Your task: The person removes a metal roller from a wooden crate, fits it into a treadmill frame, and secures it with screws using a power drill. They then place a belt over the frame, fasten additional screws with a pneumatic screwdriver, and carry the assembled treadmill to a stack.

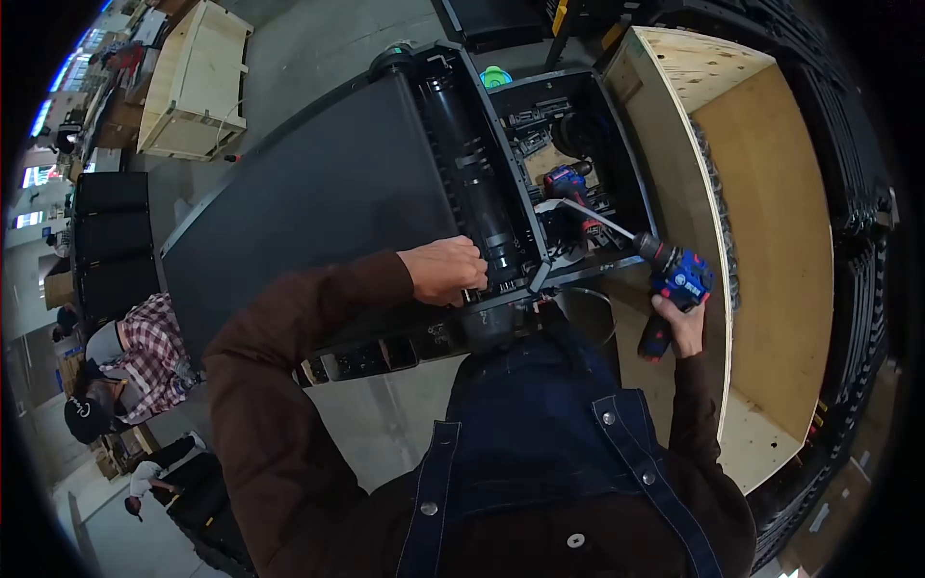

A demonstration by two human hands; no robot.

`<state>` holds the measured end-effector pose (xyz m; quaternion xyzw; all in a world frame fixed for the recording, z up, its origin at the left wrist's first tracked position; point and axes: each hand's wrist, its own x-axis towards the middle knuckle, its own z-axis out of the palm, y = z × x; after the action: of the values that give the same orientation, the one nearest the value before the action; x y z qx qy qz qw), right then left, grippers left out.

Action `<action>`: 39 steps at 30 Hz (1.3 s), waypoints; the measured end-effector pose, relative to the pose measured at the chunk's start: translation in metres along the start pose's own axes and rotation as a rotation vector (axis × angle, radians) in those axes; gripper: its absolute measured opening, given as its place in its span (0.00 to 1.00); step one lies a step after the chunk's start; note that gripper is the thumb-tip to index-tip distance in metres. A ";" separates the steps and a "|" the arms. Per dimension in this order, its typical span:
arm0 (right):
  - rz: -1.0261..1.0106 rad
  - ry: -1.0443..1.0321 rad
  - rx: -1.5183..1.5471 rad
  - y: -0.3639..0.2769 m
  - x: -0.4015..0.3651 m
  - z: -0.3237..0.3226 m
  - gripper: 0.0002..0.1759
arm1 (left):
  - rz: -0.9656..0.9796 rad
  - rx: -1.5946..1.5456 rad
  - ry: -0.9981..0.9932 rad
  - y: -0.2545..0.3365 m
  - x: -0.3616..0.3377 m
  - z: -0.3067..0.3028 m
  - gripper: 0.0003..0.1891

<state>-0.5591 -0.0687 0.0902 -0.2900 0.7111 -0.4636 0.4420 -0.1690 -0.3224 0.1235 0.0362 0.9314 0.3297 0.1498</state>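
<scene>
My right hand grips a blue-and-black cordless drill by its handle. A long, pale bit points from it toward the upper left, over the black tray. Curled fingers close my left hand at the near edge of a black conveyor-like unit. Whatever those fingers hold, if anything, is hidden. Just beyond them, a black roller lies in the unit's open end channel. Inside the black tray, a second cordless drill rests among dark metal parts.
On the right stands a long plywood crate, with another wooden crate at the upper left. Small black bins line the unit's near side. A person in a plaid shirt bends over at left; another person is farther off.
</scene>
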 end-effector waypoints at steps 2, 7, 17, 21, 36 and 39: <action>0.143 -0.237 0.282 -0.044 -0.028 0.029 0.26 | 0.006 -0.003 -0.004 -0.001 0.000 0.000 0.18; 0.207 -0.425 0.232 -0.033 -0.036 0.045 0.23 | 0.003 -0.010 0.000 0.000 -0.001 0.000 0.18; 0.411 -0.544 0.232 -0.053 -0.018 0.043 0.21 | 0.026 -0.012 0.009 -0.004 -0.002 0.003 0.16; 0.463 -0.570 0.197 -0.071 0.002 0.043 0.19 | 0.004 0.017 -0.026 -0.003 -0.001 0.001 0.13; 0.240 -0.666 -0.078 -0.093 0.039 0.050 0.10 | -0.022 0.003 0.010 -0.002 0.000 0.004 0.15; 0.240 -0.704 -0.075 -0.095 0.045 0.052 0.10 | -0.018 -0.004 0.007 -0.004 0.000 0.005 0.17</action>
<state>-0.5325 -0.1649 0.1515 -0.3623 0.5611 -0.2541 0.6995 -0.1669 -0.3227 0.1173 0.0261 0.9315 0.3304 0.1496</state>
